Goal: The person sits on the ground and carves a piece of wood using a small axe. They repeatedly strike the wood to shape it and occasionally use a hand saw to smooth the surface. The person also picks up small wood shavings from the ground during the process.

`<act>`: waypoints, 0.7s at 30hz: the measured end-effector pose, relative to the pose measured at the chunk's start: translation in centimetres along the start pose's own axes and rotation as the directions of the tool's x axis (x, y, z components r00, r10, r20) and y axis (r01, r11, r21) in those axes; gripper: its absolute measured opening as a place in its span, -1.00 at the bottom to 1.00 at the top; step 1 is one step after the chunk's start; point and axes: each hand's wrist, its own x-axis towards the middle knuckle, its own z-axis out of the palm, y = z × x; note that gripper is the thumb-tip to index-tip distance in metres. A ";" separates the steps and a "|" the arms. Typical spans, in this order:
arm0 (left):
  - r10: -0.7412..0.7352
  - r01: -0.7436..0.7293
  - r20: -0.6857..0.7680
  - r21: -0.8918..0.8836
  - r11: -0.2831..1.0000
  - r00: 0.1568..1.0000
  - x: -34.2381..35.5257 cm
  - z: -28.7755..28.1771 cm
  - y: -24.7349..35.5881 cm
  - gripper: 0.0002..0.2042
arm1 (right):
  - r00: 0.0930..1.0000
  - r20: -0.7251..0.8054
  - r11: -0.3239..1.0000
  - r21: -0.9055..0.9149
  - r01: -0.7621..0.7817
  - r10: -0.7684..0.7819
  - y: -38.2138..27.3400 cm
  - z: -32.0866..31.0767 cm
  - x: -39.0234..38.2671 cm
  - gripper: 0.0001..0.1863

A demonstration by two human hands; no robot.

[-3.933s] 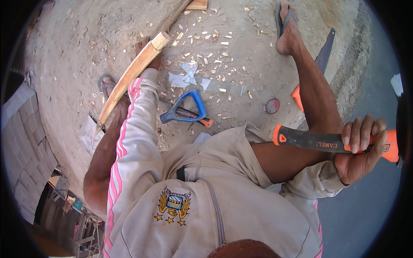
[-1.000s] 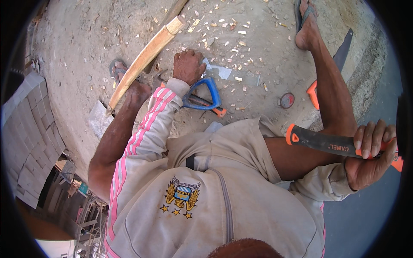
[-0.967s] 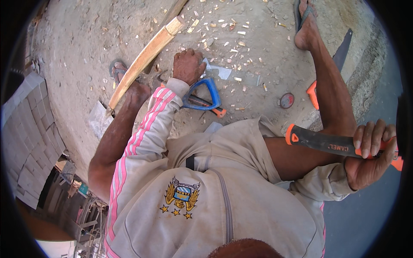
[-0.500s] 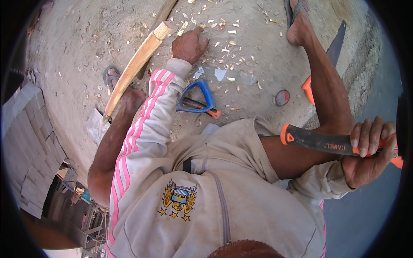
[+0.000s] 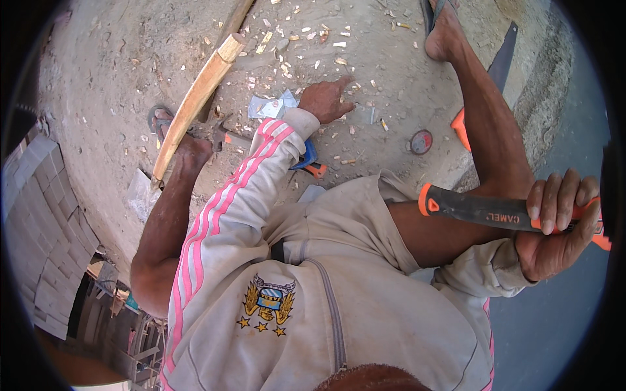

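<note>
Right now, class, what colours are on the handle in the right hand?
The handle is black and orange; it shows best in the head view.

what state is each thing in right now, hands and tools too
Left hand: index finger and thumb spread, near the ground
Right hand: closed round the tool
Tool: gripped by its handle, head hard to make out
Hammer: lying, partly hidden by the sleeve
Saw: lying behind the leg, partly hidden
Curved wood: slanted, narrowed at upper end
Wood chips: scattered
Round disc: flat on the ground
</note>
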 end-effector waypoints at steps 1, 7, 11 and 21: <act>-0.011 0.011 0.004 -0.029 1.000 1.000 0.0 0.0 0.6 -0.26 | 1.000 -0.002 1.000 -0.005 0.002 -0.002 0.0 -0.1 0.0 -0.75; -0.254 0.247 -0.140 -0.062 0.967 0.957 2.5 -1.2 1.0 -0.22 | 1.000 0.007 1.000 -0.001 -0.010 0.010 0.0 -0.3 -0.1 -0.74; -0.083 0.078 -0.089 -0.057 0.995 0.993 1.6 -1.0 2.2 -0.32 | 1.000 0.000 1.000 0.007 0.006 -0.006 0.0 -0.4 -0.1 -0.74; -0.176 0.173 -0.134 -0.036 0.984 0.975 1.2 0.8 1.1 -0.49 | 1.000 0.016 1.000 0.020 -0.001 0.001 0.0 -0.7 -0.2 -0.73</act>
